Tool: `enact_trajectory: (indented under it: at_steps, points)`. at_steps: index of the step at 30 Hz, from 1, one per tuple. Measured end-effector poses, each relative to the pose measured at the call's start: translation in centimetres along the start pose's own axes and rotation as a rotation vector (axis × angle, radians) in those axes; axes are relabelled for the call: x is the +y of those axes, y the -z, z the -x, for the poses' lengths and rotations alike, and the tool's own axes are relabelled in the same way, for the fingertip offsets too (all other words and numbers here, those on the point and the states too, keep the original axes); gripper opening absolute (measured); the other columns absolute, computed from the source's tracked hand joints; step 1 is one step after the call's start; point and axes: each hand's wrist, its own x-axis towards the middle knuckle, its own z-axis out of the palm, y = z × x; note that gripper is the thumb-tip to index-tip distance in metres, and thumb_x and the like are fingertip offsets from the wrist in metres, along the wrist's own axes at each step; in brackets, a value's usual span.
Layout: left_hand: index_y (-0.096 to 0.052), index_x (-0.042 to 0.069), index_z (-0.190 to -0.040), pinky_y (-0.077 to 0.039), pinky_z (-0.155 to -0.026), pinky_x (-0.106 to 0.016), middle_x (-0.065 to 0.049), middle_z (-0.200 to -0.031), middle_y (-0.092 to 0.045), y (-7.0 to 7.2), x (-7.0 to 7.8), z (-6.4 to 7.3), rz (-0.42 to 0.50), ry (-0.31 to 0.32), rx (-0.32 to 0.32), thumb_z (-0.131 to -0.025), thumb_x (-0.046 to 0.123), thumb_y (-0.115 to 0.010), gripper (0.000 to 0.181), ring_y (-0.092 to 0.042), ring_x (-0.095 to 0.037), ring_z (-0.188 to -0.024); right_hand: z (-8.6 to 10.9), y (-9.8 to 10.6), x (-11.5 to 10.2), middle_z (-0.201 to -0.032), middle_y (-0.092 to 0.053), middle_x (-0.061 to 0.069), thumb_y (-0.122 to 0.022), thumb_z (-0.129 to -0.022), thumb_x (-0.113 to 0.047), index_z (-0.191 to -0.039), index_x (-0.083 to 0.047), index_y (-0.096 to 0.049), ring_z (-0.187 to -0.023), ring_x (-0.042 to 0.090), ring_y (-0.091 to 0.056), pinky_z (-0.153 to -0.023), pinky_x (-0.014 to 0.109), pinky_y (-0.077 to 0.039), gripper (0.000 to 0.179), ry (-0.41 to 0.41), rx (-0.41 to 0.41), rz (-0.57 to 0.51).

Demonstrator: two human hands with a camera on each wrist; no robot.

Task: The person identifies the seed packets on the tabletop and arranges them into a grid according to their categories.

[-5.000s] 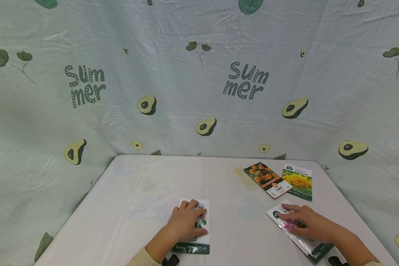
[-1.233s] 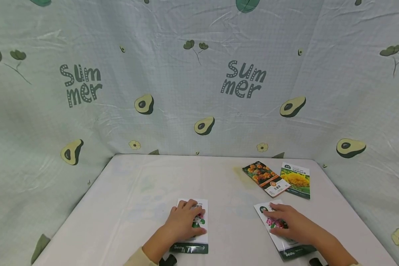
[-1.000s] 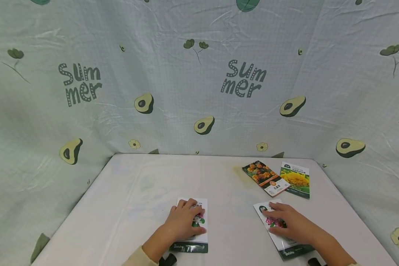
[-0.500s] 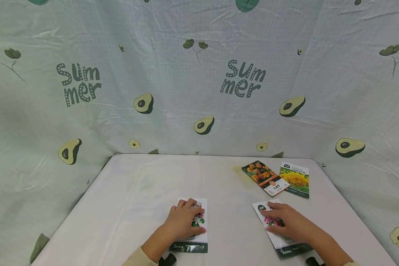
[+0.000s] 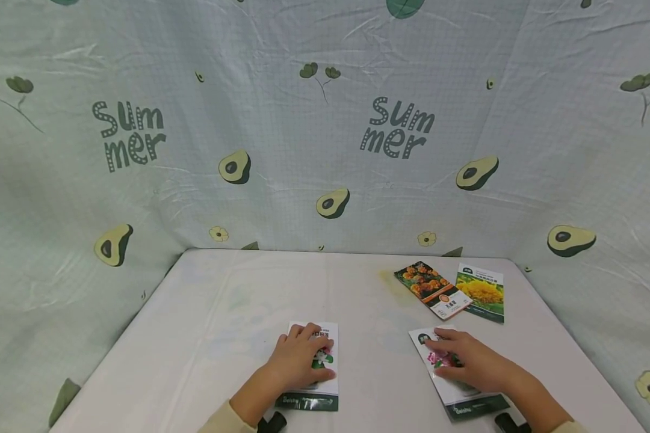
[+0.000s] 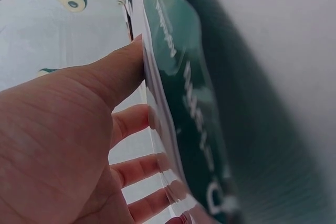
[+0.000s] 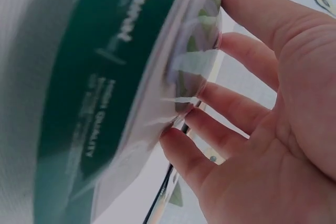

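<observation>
My left hand point(image 5: 297, 362) rests on a white seed packet point(image 5: 310, 402) with a dark green bottom band, lying flat near the table's front middle. In the left wrist view its thumb and spread fingertips touch the face of that packet point(image 6: 181, 77). To the right, my right hand point(image 5: 473, 362) lies over a second white seed packet point(image 5: 451, 390) with pink flowers, which sits slightly turned. The right wrist view has the spread fingertips pressing on this packet's glossy front point(image 7: 100, 98). Each hand covers part of its packet's picture.
At the back right, a seed packet with orange flowers point(image 5: 430, 287) overlaps one with a yellow flower point(image 5: 481, 293). Both lie on the white table point(image 5: 238, 313). A curtain printed with avocados point(image 5: 281, 120) hangs behind and along both sides.
My right hand has slid the pink-flowered packet leftward across the table, turning it a little straighter. The left hand and its packet stay almost where they were.
</observation>
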Motion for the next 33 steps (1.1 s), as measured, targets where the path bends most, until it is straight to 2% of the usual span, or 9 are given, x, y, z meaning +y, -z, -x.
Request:
enact_trajectory:
  at_steps: [5,12,16,23,33]
  points:
    - [-0.067,0.027,-0.132,-0.042,-0.096,-0.057,-0.006,-0.143,-0.053,0.1,-0.1,0.0,0.013,-0.001,-0.001,-0.083,0.056,-0.079,0.058,-0.046,-0.033,-0.128,-0.1,-0.2,-0.3,-0.155,-0.047,0.020,-0.079,-0.087,-0.045,-0.142,-0.022,-0.063,-0.141,0.048,-0.042,-0.108,0.067,-0.040,0.061,-0.007,0.031,0.024]
    - [-0.067,0.029,-0.133,-0.042,-0.097,-0.057,-0.006,-0.144,-0.053,0.1,-0.1,0.0,0.017,0.012,-0.021,-0.084,0.057,-0.078,0.058,-0.046,-0.034,-0.129,-0.2,-0.5,-0.3,-0.152,-0.049,0.022,-0.080,-0.087,-0.042,-0.140,-0.019,-0.064,-0.139,0.049,-0.044,-0.108,0.067,-0.040,0.060,0.025,0.050,0.015]
    - [-0.067,0.028,-0.132,-0.042,-0.097,-0.057,-0.006,-0.144,-0.053,0.1,0.0,0.0,0.024,0.011,-0.023,-0.083,0.057,-0.078,0.058,-0.046,-0.034,-0.129,-0.3,-0.7,-0.5,-0.152,-0.051,0.020,-0.080,-0.087,-0.045,-0.139,-0.021,-0.065,-0.139,0.048,-0.045,-0.108,0.067,-0.040,0.059,-0.001,0.061,0.020]
    - [-0.067,0.029,-0.132,-0.041,-0.098,-0.058,-0.006,-0.145,-0.053,0.1,0.1,0.1,0.028,0.017,-0.024,-0.083,0.056,-0.078,0.057,-0.046,-0.034,-0.130,-0.6,-0.8,-1.2,-0.147,-0.056,0.021,-0.081,-0.085,-0.044,-0.135,-0.020,-0.069,-0.135,0.047,-0.051,-0.107,0.065,-0.041,0.057,0.007,0.096,0.044]
    - [-0.067,0.028,-0.133,-0.041,-0.099,-0.059,-0.007,-0.146,-0.052,0.3,0.1,0.2,0.025,0.008,-0.029,-0.084,0.056,-0.078,0.057,-0.045,-0.036,-0.131,-1.0,-1.2,-1.8,-0.151,-0.054,0.018,-0.079,-0.086,-0.048,-0.136,-0.023,-0.068,-0.138,0.044,-0.049,-0.109,0.066,-0.038,0.057,-0.027,0.106,0.037]
